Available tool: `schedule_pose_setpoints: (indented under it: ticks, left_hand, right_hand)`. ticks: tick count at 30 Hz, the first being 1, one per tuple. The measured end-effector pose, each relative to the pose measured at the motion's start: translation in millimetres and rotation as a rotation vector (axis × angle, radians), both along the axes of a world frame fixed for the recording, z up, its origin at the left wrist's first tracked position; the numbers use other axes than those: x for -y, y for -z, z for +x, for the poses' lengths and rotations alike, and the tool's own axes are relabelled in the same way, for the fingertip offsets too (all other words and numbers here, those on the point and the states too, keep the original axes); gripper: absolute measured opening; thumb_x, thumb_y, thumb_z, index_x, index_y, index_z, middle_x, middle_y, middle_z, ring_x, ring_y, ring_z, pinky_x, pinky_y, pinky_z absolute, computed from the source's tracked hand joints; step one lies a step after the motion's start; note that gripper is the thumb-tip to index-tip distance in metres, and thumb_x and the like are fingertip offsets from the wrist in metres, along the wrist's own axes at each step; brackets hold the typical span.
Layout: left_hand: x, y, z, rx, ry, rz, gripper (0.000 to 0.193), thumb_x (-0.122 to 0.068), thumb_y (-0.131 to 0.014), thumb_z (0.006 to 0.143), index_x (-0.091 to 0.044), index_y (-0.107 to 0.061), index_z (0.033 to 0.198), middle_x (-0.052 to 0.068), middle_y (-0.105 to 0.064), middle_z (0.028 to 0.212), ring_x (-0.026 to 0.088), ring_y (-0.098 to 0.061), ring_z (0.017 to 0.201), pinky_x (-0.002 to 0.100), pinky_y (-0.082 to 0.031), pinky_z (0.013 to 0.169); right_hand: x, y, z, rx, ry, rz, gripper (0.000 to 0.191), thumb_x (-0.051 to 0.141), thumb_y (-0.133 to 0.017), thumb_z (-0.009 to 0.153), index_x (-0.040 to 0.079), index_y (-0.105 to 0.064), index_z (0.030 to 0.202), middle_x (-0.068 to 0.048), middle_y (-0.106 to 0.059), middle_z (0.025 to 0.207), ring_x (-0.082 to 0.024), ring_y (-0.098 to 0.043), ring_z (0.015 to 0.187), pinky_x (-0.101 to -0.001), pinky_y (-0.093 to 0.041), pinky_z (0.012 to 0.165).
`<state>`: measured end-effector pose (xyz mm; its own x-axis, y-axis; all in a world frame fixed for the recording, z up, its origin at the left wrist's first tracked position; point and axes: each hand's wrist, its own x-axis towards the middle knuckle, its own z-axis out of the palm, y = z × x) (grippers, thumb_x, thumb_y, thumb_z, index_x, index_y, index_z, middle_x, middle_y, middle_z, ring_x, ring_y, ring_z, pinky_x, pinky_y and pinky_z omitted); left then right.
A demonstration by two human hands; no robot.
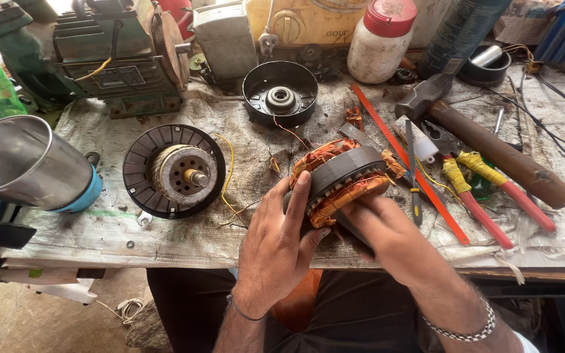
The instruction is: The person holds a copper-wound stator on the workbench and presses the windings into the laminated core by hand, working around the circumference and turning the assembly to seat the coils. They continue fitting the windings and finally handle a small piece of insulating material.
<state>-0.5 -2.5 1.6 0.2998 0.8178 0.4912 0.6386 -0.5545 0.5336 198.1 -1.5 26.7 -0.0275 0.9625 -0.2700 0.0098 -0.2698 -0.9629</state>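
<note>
Fingers of both hands clamp a copper-wound stator [341, 180], held tilted just above the worktop [165, 242]: left hand [276, 242] wraps its near side, right hand [380, 232] grips underneath, beside red-handled pliers [475, 196].

white plastic jar [379, 40], red screw lid, back of bench centre-right | metal nameplate label [119, 76], rectangular, grey with dark print, on side of green motor [109, 55], back left | no screens or signs
</note>
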Motion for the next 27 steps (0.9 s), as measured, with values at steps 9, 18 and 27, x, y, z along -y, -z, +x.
schedule_pose_setpoints:
  ticks: [9,18,27]
  left_hand:
    - [2,-3,-3,-0.011,0.017,-0.024,0.099,-0.016,-0.082,0.081,-0.007,-0.022,0.160,0.031,-0.044,0.148,0.045,-0.050,0.136,0.055,-0.044,0.111]
    - [0,-4,-1,-0.014,0.015,-0.008,0.101,-0.017,-0.084,0.080,-0.007,-0.023,0.159,0.030,-0.045,0.145,0.043,-0.052,0.133,0.054,-0.047,0.107]
    - [0,-2,-2,0.008,0.030,0.008,0.100,-0.014,-0.081,0.082,-0.005,-0.020,0.160,0.030,-0.045,0.147,0.044,-0.052,0.134,0.055,-0.047,0.108]
  right_hand:
    - [14,-9,-4,1.216,-0.362,0.552,0.028,0.023,-0.064,0.088,0.010,-0.073,0.111,-0.012,-0.073,0.086,-0.028,-0.069,0.071,-0.0445,-0.055,0.063]
    - [1,6,5,0.688,-0.305,0.816,0.023,0.015,-0.056,0.099,-0.002,-0.067,0.109,-0.019,-0.073,0.099,-0.031,-0.072,0.086,-0.0398,-0.058,0.073]
    - [11,-19,-15,1.149,-0.388,0.288,0.021,0.023,-0.057,0.095,0.008,-0.069,0.106,-0.015,-0.075,0.088,-0.029,-0.073,0.078,-0.0410,-0.057,0.078]
